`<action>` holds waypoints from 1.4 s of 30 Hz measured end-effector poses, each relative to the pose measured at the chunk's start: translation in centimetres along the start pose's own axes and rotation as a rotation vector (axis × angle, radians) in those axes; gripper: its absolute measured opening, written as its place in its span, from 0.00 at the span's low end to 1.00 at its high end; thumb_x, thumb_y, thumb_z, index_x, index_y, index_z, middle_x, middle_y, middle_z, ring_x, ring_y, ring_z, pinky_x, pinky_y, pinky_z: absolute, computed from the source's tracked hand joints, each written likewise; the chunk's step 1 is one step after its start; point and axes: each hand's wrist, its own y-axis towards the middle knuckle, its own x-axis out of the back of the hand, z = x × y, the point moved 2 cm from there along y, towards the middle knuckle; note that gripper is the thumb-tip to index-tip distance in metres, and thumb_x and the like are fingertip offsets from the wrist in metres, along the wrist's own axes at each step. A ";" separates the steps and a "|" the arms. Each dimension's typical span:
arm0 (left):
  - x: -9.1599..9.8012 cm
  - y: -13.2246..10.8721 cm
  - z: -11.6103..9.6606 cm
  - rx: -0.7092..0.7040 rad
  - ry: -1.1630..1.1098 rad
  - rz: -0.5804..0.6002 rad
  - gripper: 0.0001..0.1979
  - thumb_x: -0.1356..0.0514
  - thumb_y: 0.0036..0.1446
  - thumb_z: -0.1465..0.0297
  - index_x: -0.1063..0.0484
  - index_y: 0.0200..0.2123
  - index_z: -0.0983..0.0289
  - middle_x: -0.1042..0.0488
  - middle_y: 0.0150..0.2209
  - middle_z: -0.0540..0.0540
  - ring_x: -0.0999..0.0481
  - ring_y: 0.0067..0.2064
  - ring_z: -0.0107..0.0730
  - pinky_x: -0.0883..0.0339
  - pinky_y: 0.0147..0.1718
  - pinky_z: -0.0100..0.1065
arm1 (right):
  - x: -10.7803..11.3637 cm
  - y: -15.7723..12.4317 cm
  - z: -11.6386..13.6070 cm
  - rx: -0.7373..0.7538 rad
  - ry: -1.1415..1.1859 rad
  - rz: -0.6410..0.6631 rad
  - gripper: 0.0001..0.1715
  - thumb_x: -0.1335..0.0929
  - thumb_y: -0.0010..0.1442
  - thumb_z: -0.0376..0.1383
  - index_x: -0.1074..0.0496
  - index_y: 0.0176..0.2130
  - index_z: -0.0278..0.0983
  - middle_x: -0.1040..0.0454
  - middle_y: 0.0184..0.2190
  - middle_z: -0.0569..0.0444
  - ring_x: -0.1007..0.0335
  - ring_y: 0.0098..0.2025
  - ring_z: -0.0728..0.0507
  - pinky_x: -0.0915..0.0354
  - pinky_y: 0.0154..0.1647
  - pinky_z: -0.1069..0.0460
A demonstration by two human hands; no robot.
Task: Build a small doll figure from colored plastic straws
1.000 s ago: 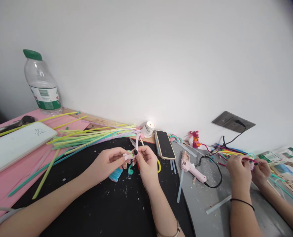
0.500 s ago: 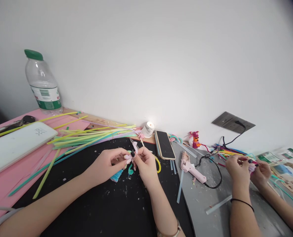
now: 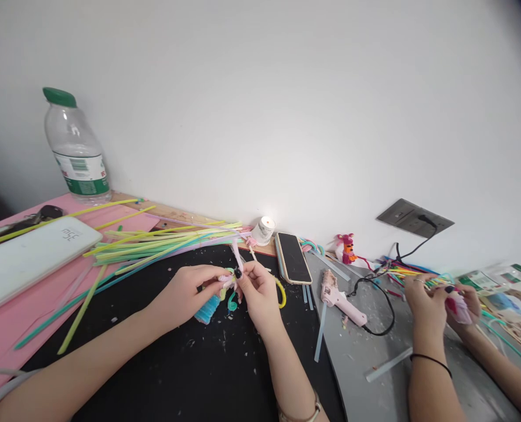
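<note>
Over the black mat, my left hand and my right hand are close together, both closed on a small pale pink-purple pipe cleaner piece. One pale purple end of it sticks up beside my right fingertips. A blue fuzzy piece shows under my left fingers; whether it joins the held piece I cannot tell. A curled green pipe cleaner hangs or lies just below the fingertips. Part of a yellow ring shows behind my right hand.
Many pipe cleaners lie at the back left, near a power bank and a bottle. A paper cup, a phone and a glue gun stand or lie rightward. A co-worker's hands hold a pink piece.
The pale purple end between my hands now points up taller and straighter. More of the blue piece shows under my left hand. The co-worker's hands have turned their pink piece.
</note>
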 end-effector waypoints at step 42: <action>0.2 -0.2 0.6 0.010 0.058 -0.131 0.12 0.46 0.60 0.64 0.25 0.39 0.62 0.19 0.35 0.52 0.21 0.33 0.32 0.29 0.35 0.29 | -0.8 -0.7 0.0 0.062 -0.043 0.006 0.12 0.31 0.57 0.39 0.37 0.28 0.37 0.33 0.25 0.58 0.39 0.23 0.52 0.39 0.24 0.56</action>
